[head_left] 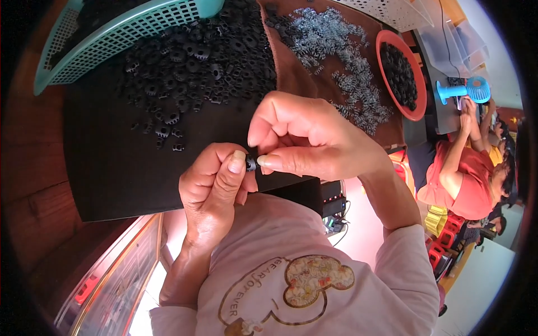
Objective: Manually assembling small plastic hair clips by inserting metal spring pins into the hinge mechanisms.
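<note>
A small black hair claw clip (250, 163) is pinched between the thumb and curled fingers of my left hand (216, 176). From the right, my right hand (314, 137) reaches over it, with thumb tip against the clip's end and fingers bent close above. Those fingers hide part of the clip, so whether a spring sits in it cannot be made out. Beyond my hands, a big heap of black claw clip pieces (185, 67) covers the dark work surface (129, 185). Metal springs (328, 42) lie scattered on a brown cloth (314, 84) to the right of the heap.
A teal plastic basket (129, 33) stands at the far left. On the right are an orange bowl (383, 47) of black pieces, a white perforated basket (386, 12), clear plastic boxes (448, 45) and a blue fan (476, 89). People sit farther right, one in a red shirt (465, 179).
</note>
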Motion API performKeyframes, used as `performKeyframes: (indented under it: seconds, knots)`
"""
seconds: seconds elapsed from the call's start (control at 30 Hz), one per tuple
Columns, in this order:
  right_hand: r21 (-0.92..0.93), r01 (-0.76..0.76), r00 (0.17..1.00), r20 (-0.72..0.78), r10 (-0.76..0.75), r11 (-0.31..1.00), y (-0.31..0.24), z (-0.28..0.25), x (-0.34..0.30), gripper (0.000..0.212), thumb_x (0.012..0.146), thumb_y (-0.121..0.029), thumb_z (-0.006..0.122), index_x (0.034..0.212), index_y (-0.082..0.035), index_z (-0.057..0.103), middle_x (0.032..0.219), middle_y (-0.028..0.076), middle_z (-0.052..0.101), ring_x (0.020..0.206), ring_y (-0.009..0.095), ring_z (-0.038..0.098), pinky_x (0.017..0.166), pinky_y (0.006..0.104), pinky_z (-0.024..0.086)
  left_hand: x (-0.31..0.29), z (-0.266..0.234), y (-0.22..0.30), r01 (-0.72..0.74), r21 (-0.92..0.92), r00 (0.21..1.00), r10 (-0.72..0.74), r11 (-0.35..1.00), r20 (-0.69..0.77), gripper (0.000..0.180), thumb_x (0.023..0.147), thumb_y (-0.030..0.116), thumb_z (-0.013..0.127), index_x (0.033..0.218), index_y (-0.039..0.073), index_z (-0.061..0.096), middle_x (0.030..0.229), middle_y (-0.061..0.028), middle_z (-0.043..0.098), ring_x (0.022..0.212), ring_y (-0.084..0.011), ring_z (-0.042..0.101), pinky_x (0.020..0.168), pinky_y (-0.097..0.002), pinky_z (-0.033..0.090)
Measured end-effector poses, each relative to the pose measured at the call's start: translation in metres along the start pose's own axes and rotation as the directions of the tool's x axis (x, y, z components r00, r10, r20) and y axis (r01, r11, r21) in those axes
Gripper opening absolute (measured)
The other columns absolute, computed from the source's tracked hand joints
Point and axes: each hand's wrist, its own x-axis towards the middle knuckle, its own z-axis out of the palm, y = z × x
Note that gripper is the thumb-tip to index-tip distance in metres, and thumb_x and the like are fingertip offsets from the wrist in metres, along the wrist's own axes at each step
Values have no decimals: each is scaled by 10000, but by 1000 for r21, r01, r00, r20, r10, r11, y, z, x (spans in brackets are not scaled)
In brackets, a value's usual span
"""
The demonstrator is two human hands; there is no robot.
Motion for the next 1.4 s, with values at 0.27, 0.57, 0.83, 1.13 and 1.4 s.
performKeyframes:
  seconds: [0.27,0.57,0.83,1.13,1.4]
  knots:
    - [100,-50,996,75,42,994,4,-7,4,292,873,-28,647,1113,9,485,788,29,573,683,53,505,579,207,398,0,0,-5,2,73,1000,-1,997,-11,259,989,267,563,970,14,613,673,-12,588,544,-30,479,465,-158,344]
    - [14,62,998,6,-63,998,9,-1,0,353,851,21,612,1168,21,455,738,53,567,636,89,519,557,251,416,-2,5,-4,11,97,997,-4,995,-76,254,989,253,563,998,5,617,685,-19,598,555,-37,490,474,-161,360]
    - [-104,128,989,-66,-135,986,11,-3,-5,341,869,-9,622,1183,26,494,743,58,605,622,93,544,543,251,434,0,2,-2,-23,112,999,18,993,47,217,987,204,571,989,-7,618,714,-23,609,573,-40,480,512,-184,401]
    - [-147,-17,993,-120,0,989,9,-1,-7,127,921,-106,615,898,16,641,717,42,635,597,78,566,481,238,432,3,-3,-4,-39,65,996,33,997,84,214,980,190,575,1016,-19,600,721,-42,619,555,-51,485,502,-186,406]
    - [-687,388,835,-20,-550,615,21,11,-7,241,826,-169,714,922,5,578,736,121,569,613,302,599,492,363,483,3,-1,4,-4,102,993,-8,995,118,151,967,125,595,922,-10,645,705,2,604,584,-40,491,533,-192,419]
